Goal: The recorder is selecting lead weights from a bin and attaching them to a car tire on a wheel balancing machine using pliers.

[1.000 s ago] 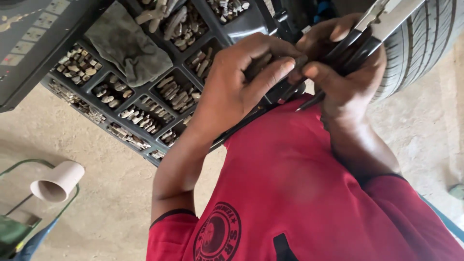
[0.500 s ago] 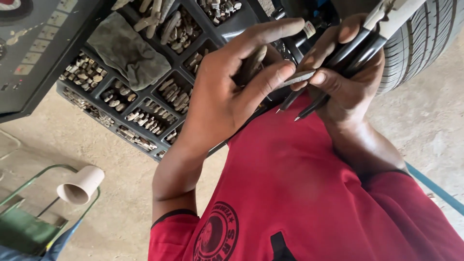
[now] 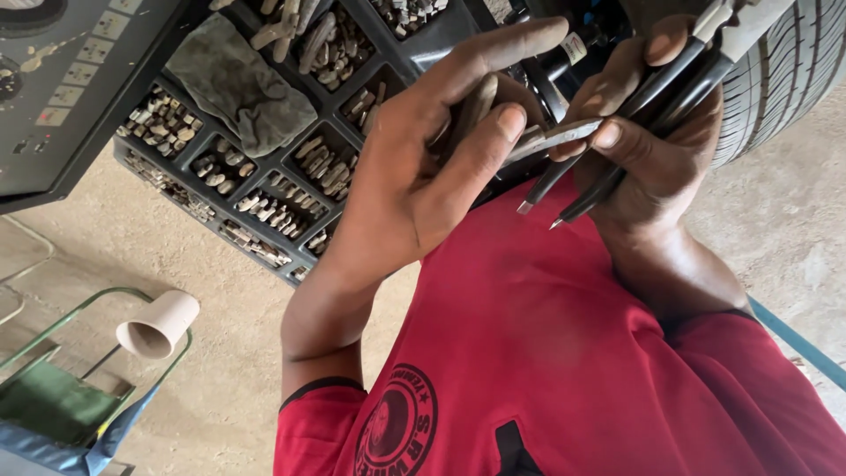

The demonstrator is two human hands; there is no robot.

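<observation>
Wheel weights, two that can be counted, sit in the person's hands: one dull grey strip is pinched between the left hand's thumb and the right hand's fingertips, and a second weight lies under the left hand's curled fingers. The right hand is also clamped around one pair of black-handled pliers, its two handle tips pointing down. Behind the hands, a black compartment tray holds many more weights, with one grey rag on it. One tyre stands at the right, and one white cup rests on a green rack.
</observation>
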